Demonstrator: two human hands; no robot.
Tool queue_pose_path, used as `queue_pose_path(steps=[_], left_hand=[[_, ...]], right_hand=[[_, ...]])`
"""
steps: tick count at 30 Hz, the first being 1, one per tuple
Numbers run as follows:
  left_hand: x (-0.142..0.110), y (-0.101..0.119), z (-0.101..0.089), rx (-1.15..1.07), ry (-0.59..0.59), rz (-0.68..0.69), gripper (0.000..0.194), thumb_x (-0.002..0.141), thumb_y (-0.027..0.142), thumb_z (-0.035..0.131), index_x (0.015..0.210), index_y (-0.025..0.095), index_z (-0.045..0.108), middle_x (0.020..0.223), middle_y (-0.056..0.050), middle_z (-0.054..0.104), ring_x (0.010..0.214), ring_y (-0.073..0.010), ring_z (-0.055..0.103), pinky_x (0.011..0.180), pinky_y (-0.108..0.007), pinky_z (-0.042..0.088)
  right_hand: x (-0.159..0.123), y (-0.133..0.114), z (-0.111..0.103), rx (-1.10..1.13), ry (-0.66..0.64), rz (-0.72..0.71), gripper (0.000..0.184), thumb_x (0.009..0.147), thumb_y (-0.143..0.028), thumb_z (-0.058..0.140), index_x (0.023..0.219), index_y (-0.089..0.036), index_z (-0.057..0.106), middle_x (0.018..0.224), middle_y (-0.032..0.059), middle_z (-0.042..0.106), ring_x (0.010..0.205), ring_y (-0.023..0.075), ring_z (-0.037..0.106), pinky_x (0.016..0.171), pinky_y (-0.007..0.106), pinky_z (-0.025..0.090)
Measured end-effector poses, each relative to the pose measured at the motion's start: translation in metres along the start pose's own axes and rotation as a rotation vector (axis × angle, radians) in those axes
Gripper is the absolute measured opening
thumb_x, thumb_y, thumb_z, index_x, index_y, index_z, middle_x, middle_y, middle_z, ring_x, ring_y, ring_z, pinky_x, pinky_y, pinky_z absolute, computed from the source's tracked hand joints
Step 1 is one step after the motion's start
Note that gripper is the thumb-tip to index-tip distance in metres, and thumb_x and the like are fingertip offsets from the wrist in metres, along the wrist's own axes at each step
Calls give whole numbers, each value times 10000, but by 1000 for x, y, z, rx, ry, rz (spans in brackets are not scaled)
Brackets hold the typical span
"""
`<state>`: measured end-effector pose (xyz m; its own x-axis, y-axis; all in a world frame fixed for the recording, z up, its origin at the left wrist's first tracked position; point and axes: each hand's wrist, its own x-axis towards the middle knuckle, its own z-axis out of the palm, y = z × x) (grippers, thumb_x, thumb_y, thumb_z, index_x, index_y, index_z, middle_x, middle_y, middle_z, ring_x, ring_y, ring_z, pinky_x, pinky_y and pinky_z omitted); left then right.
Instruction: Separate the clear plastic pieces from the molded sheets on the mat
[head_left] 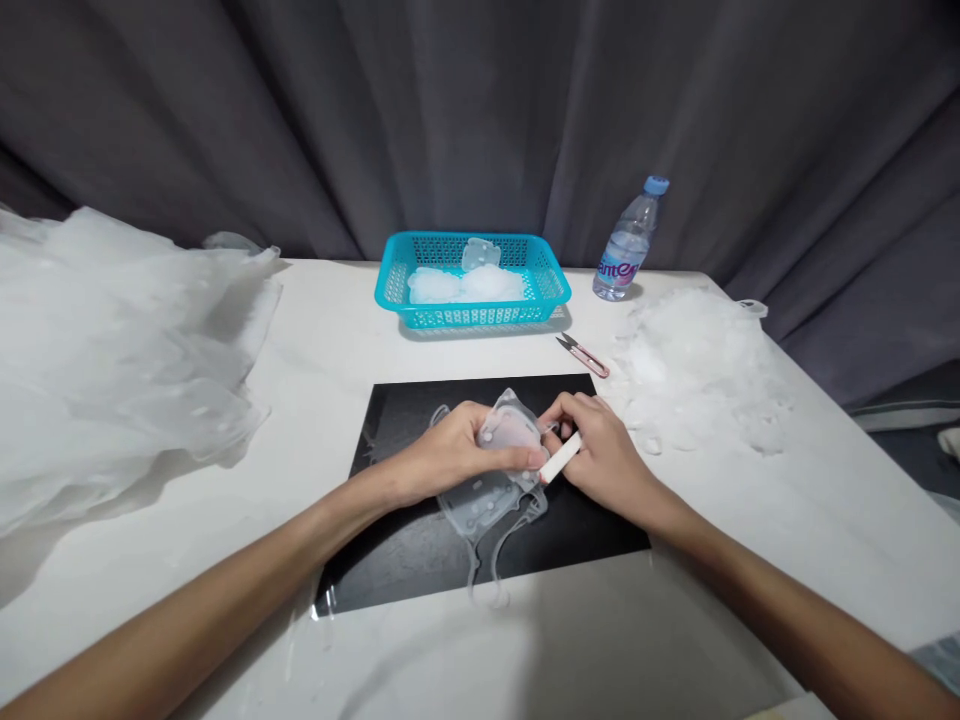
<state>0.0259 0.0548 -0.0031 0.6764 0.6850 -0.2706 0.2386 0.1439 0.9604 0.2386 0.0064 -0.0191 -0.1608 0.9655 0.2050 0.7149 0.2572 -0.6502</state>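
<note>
My left hand (469, 445) grips a translucent, cat-eared silicone piece (512, 425), its thumb across the front. My right hand (596, 450) is closed, with a flat white stick-like tool (561, 458) jutting from its fingers towards the left thumb. The fingertips of that hand are at the right edge of the piece, and what they pinch there is too small to tell. Below the hands, another translucent silicone sheet (480, 503) with thin curved strips hangs or lies over the black mat (405, 560). I cannot tell whether it is joined to the held piece.
A blue basket (480, 318) with several translucent pieces stands at the back. Pink-handled thread snips (583, 355) lie in front of a water bottle (626, 245). A heap of translucent scraps (697, 360) is at the right, and a large pile of translucent sheets (120, 350) at the left.
</note>
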Motion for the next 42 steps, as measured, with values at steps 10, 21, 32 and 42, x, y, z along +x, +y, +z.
queue_pose_path(steps=[10, 21, 32, 42], left_hand=[[5, -3, -8, 125, -50, 67, 367, 844, 501, 813, 946, 150, 774, 770, 0, 694, 653, -119, 581, 627, -216, 442], [2, -4, -3, 200, -69, 66, 379, 910, 525, 732, 898, 147, 753, 709, 13, 638, 603, -104, 495, 559, -203, 364], [-8, 7, 15, 230, -18, 100, 387, 913, 520, 713, 808, 148, 701, 654, 34, 537, 587, -101, 431, 553, -206, 346], [-8, 12, 12, 244, -66, 103, 342, 946, 486, 697, 835, 163, 713, 637, 55, 492, 563, -88, 355, 529, -205, 316]], right_hand=[[1, 5, -39, 414, -346, -140, 230, 959, -253, 666, 1190, -250, 661, 1162, 40, 695, 1046, 217, 605, 946, 367, 462], [4, 8, -41, 534, -421, -5, 116, 948, -319, 716, 926, -207, 740, 828, -7, 678, 748, 152, 591, 729, 294, 447], [-3, 9, -43, 196, -431, -248, 55, 1028, -259, 593, 1007, -229, 634, 972, 34, 620, 966, 212, 563, 877, 341, 461], [-2, 13, -50, 285, -458, -242, 66, 1024, -273, 619, 1009, -233, 669, 984, 21, 638, 937, 188, 567, 821, 311, 443]])
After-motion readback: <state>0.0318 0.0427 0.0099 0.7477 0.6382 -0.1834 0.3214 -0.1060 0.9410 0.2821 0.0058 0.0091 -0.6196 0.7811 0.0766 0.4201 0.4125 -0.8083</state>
